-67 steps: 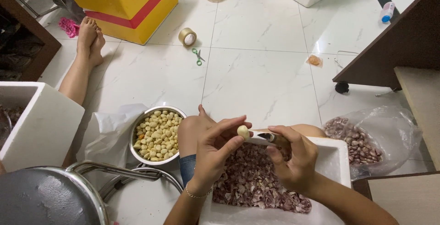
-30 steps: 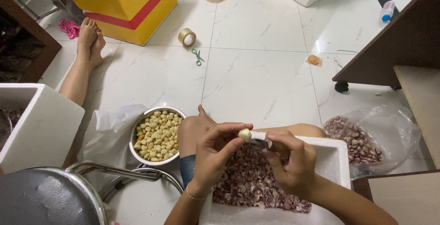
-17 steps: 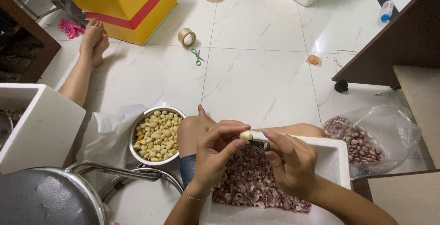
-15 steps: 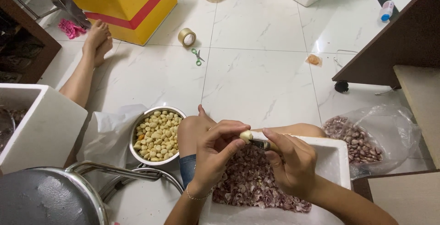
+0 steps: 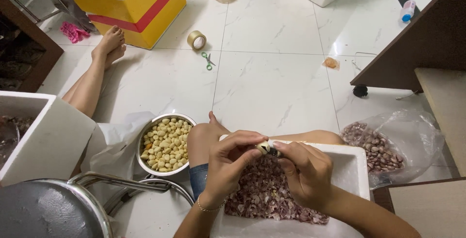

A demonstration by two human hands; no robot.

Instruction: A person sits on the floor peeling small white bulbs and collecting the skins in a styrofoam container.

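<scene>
Both hands, left hand and right hand, pinch one pale seed mid-peel; the metal bowl is nearly full, the bag of unpeeled seeds partly left.

Two hands, the left hand and the right hand, meet on one pale seed. One metal bowl of peeled seeds sits at nine o'clock from them; one white foam box of purple husks lies under them. One plastic bag of unpeeled seeds at three o'clock. At twelve: one tape roll, one pair of scissors. One yellow box at eleven
</scene>
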